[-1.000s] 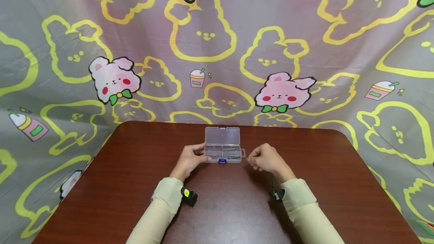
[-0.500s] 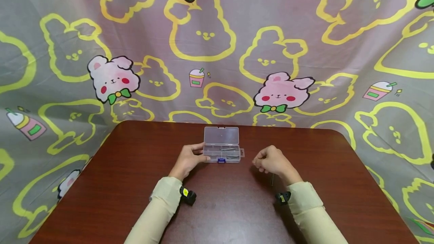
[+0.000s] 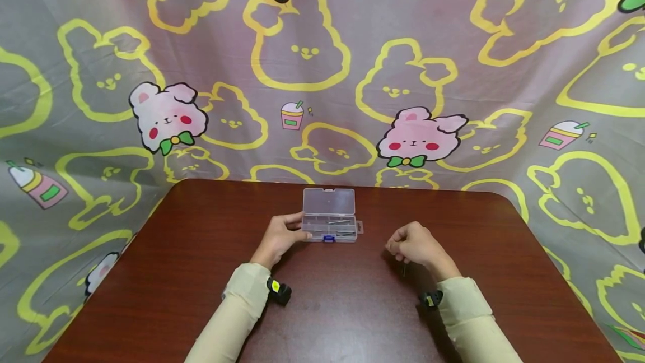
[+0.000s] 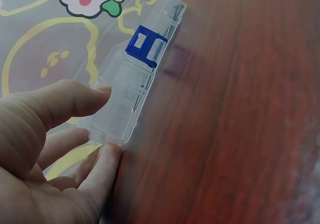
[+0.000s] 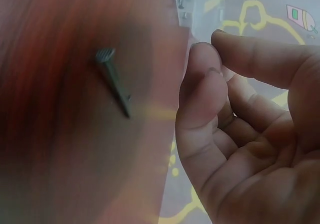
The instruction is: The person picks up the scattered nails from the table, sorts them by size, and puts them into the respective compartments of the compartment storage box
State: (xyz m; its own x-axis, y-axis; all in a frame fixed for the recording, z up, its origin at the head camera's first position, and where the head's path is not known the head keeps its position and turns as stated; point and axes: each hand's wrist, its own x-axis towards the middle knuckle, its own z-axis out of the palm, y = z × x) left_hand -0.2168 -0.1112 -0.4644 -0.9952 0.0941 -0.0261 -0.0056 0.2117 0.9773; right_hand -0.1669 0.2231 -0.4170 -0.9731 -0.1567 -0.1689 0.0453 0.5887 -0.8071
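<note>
A clear plastic compartment box (image 3: 329,228) stands on the table with its lid (image 3: 329,201) raised. Several thin metal nails (image 3: 339,222) lie in its compartments, and a blue latch (image 4: 146,46) is on its front. My left hand (image 3: 278,240) grips the box's left end, the thumb at the front and fingers around the side. To the right of the box, my right hand (image 3: 419,245) hovers over the table, its fingers loosely bent and nothing visible between thumb and fingertips. A single dark nail (image 5: 114,82) is on the table beside it, partly hidden by the hand in the head view.
The brown wooden table (image 3: 322,307) has rounded far corners. A hanging cloth (image 3: 322,105) with cartoon prints rises behind and along its sides. A hanging tab (image 3: 360,227) sticks out from the box's right end. Each wrist wears a small black camera (image 3: 280,291).
My right hand has moved to the right and slightly nearer, away from the box and over the loose nail. The left hand and the box have stayed nearly still.
</note>
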